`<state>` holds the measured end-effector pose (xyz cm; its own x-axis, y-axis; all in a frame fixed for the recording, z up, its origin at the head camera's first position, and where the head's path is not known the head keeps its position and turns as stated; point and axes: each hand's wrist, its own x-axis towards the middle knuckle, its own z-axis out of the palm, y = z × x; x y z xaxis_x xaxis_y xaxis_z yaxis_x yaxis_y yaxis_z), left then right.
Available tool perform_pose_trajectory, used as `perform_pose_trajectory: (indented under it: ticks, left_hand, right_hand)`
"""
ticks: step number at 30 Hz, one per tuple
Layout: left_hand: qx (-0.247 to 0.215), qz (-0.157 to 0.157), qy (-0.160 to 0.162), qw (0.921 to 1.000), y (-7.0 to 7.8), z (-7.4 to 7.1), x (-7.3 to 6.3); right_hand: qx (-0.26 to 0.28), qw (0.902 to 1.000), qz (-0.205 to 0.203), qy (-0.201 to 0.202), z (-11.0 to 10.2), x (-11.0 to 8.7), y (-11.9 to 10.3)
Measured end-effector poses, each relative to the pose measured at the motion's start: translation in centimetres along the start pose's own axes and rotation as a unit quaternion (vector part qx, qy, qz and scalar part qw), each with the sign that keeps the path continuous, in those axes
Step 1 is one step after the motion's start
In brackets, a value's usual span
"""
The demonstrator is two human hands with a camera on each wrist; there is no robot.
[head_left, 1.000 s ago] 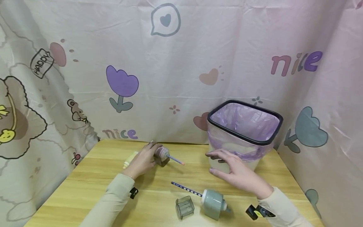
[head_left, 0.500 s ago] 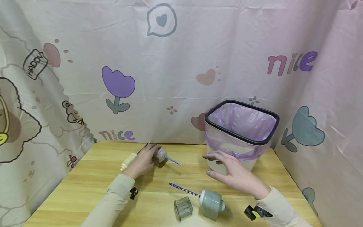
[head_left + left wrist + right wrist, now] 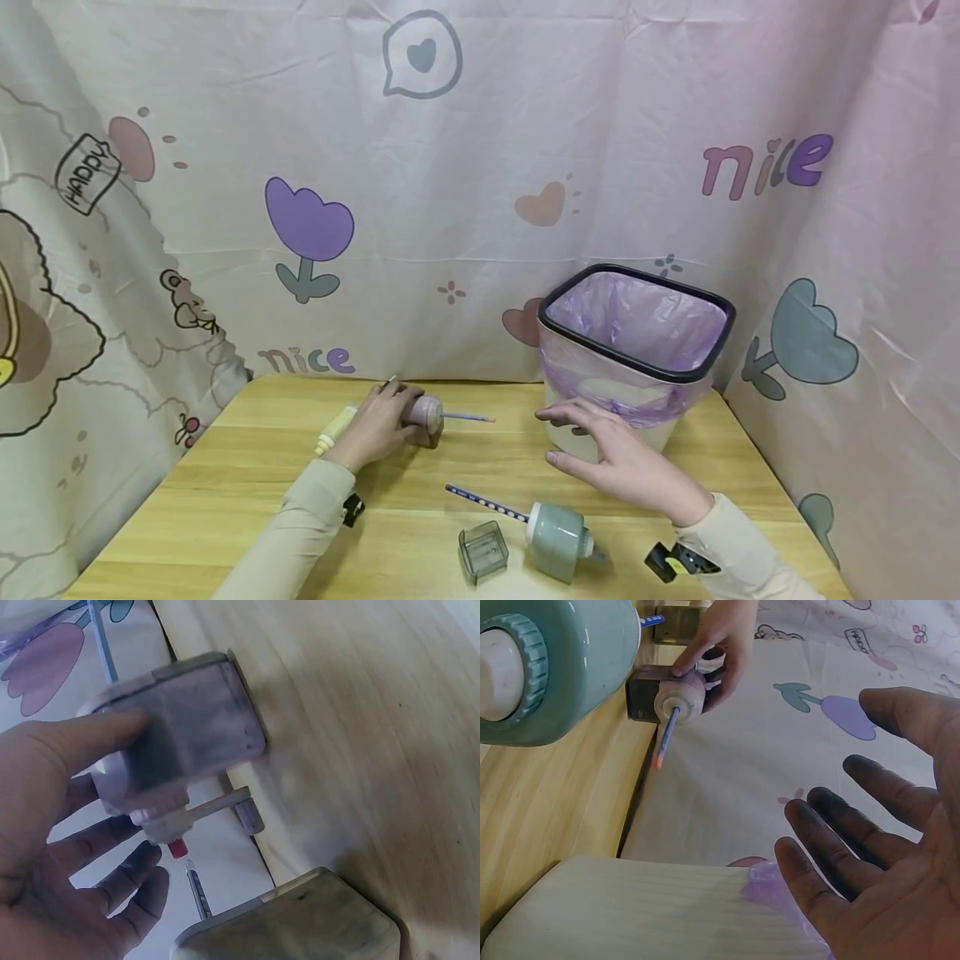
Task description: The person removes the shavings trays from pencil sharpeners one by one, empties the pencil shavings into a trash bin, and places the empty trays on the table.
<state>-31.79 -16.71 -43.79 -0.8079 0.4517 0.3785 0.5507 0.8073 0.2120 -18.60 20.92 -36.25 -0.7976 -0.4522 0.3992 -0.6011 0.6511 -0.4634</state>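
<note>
My left hand (image 3: 378,421) grips a pink crank pencil sharpener (image 3: 199,720) at the back left of the table, thumb against its flat side in the left wrist view. A small crank handle (image 3: 217,804) sticks out of it. From its other end a blue pencil (image 3: 468,417) with an orange tip points right. Beside that hand lies a yellow sharpener (image 3: 336,431), partly hidden. My right hand (image 3: 626,454) hovers in front of the bin, fingers spread and holding nothing. A teal sharpener (image 3: 557,542) lies near the front with a dotted blue pencil (image 3: 487,502) in it.
A cream waste bin (image 3: 562,392) with a black rim and purple liner stands at the back right. A clear grey shavings tray (image 3: 483,552) sits left of the teal sharpener. A printed curtain (image 3: 450,167) hangs behind and along both sides of the wooden table (image 3: 225,500).
The pink sharpener has turned slightly in my left hand, so its pencil now points straight right instead of down to the right. My right hand holds its pose. The head view has shifted slightly.
</note>
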Motion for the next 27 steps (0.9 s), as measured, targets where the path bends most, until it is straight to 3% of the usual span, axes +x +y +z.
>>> perform_pose_trajectory:
  ticks: [6, 13, 27]
  left_hand:
    - [0.0, -0.01, -0.013, 0.9999, 0.1, -0.2, -0.3]
    - [-0.08, -0.033, -0.038, 0.9955, 0.4, -0.1, -0.5]
    - [-0.138, -0.073, -0.028, 0.9874, 0.9, 0.1, -1.7]
  right_hand:
    - [0.002, 1.0, -0.001, 0.0, 0.1, 0.0, 0.0]
    - [0.007, 0.9999, 0.01, -0.005, 0.2, -0.1, 0.0]
    - [0.015, 0.9991, 0.035, -0.02, 0.2, -0.4, 0.0]
